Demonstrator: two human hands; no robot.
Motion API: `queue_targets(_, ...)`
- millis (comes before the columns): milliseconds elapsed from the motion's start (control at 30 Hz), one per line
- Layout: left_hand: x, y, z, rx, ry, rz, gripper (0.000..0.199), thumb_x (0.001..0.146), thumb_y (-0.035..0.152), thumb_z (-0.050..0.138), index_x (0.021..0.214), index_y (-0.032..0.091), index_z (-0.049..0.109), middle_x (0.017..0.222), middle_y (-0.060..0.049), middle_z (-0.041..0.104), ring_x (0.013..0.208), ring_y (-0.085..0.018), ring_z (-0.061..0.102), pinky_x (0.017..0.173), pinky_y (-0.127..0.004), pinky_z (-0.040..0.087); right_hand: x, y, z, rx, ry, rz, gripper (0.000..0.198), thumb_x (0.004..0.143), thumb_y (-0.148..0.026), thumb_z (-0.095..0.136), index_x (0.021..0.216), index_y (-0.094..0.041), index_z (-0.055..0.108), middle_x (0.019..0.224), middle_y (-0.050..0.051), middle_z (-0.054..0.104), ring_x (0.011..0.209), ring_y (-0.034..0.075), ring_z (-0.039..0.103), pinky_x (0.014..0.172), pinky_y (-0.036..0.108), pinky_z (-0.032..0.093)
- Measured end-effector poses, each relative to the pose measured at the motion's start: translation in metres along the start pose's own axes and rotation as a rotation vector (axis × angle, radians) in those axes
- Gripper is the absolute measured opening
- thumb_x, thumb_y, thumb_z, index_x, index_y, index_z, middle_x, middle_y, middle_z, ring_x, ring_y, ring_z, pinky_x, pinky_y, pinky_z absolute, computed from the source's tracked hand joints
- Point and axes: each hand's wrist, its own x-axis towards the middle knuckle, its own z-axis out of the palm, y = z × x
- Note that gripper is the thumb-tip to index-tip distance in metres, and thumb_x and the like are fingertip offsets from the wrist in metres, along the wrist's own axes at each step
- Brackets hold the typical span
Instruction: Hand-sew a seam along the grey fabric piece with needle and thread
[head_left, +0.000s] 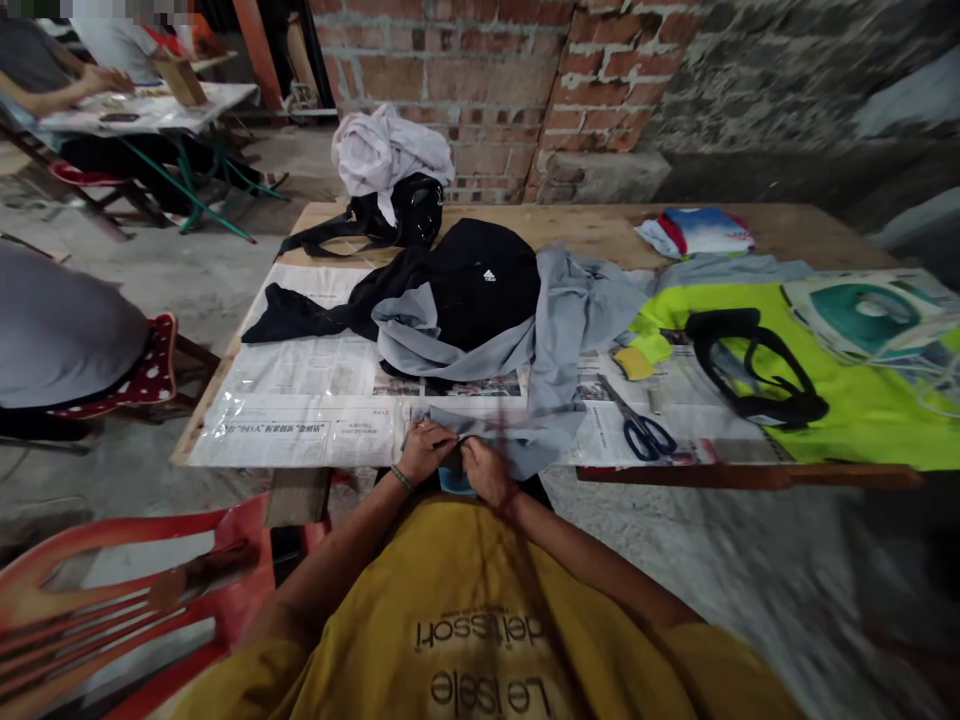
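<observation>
At the table's front edge, my left hand (427,450) and my right hand (486,470) are close together, fingers pinched on the edge of a grey cloth part of a garment. This black and grey garment (480,290) lies spread over the newspaper, a small white logo on its black part. Its grey section (559,350) runs down toward my hands. The exact bit between my fingertips is too small to make out. To the right of my hands, dark-handled scissors (649,437) lie on the newspaper, blades pointing away.
A bright yellow-green garment (750,310) covers the table's right side, with a black strap loop (757,365) and a green-and-white iron (866,310) on it. Folded cloth (697,232) and a black bag (409,210) under pale fabric (390,150) lie behind. A red chair (150,540) stands left; people sit further left.
</observation>
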Motion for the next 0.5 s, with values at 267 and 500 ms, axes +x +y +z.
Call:
queue_targets(267,-0.006,-0.005,0.008,0.019,-0.002,0.048,0.009,0.104,0.02,0.082,0.103,0.024,0.09,0.098,-0.005,0.086,0.1,-0.025,0.077,0.104,-0.044,0.054,-0.002,-0.013,-0.013,0.011,-0.017,0.066,0.023,0.106,-0.018,0.057,0.084,-0.023,0.061,0.069,0.0,0.064,0.068,0.016,0.063,0.069,0.024,0.044)
queue_targets(500,-0.007,-0.007,0.016,0.063,0.077,0.013,0.011,0.104,0.022,0.083,0.109,0.026,0.092,0.099,-0.006,0.084,0.099,-0.025,0.077,0.101,-0.044,0.057,-0.004,-0.03,-0.023,0.134,-0.118,0.305,0.015,0.107,-0.013,0.061,0.099,-0.019,0.072,0.08,0.003,0.077,0.06,0.014,0.065,0.065,0.024,0.049)
